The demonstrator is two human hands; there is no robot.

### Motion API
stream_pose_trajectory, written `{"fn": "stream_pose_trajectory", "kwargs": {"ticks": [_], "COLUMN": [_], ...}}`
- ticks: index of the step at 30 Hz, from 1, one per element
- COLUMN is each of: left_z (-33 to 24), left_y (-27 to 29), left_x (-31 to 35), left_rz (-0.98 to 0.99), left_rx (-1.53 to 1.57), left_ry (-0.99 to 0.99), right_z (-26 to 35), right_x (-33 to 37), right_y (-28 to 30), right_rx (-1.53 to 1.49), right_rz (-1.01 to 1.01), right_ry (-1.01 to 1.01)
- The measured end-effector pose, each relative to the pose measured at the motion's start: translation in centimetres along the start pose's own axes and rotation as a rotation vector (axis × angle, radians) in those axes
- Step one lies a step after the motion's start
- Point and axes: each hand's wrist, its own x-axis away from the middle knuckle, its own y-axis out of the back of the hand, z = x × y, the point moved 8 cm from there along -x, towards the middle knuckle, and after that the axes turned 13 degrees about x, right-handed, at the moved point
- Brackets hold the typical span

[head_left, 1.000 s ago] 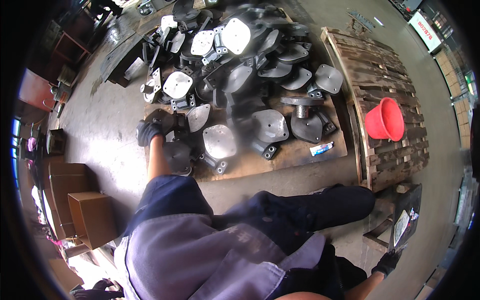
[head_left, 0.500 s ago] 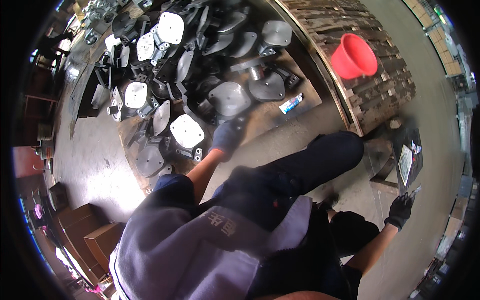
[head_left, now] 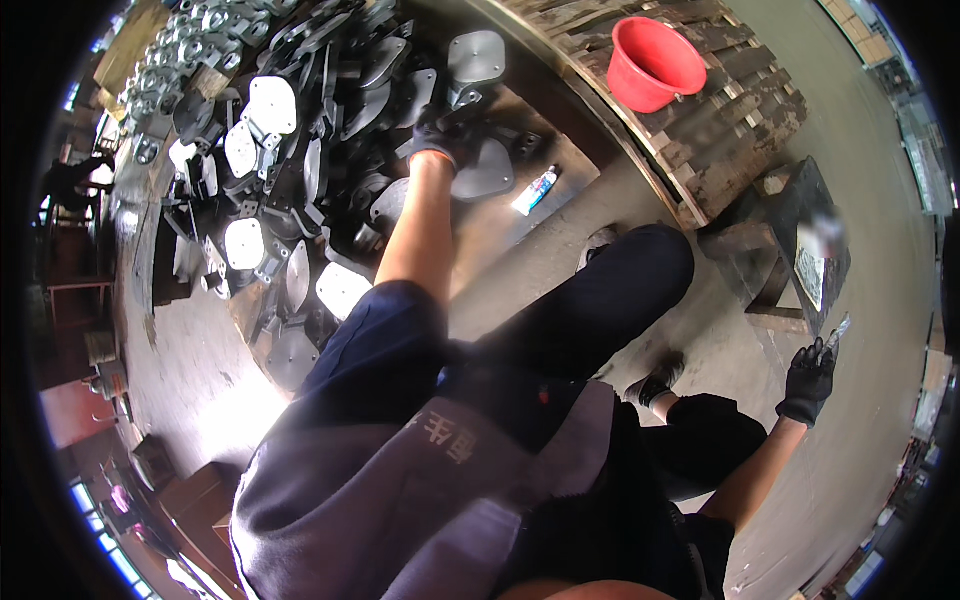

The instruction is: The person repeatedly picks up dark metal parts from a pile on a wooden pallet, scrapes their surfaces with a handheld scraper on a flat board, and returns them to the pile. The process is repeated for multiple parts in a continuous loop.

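Note:
My left hand, in a dark glove, reaches into a heap of dark metal plate parts on the left. It touches the parts, but its fingers blend into them, so I cannot make out a grip. Beside it lies a rounded grey plate with small holes. My right hand, in a black glove, is closed on a thin silvery object at the right, which sticks up beyond the fingers. The object's kind is unclear.
A blue-and-white tube lies on the board near the heap. A red bucket stands on a wooden pallet. A dark stand with a pale sheet stands above my right hand. Cardboard boxes are at lower left.
My left hand has moved from the near edge of the heap farther into it. The right hand still holds the silvery object. The whole view has shifted a little.

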Motion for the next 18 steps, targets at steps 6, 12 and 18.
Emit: {"fn": "stream_pose_trajectory", "kwargs": {"ticks": [6, 12, 18], "left_z": [-1.2, 1.7, 2.5], "left_y": [0.8, 2.1, 3.6], "left_x": [-1.9, 2.3, 8.6], "left_rz": [-0.078, -0.097, -0.069], "left_rx": [-0.509, -0.776, -0.622], "left_ry": [-0.081, -0.115, -0.436], "right_z": [0.3, -0.3, -2.4], "right_x": [1.2, 1.1, -1.0], "right_y": [0.2, 1.2, 2.6], "right_rx": [-0.042, 0.071, -0.020], "right_rz": [-0.159, -0.132, -0.101], "right_ry": [-0.074, -0.062, -0.136]}}
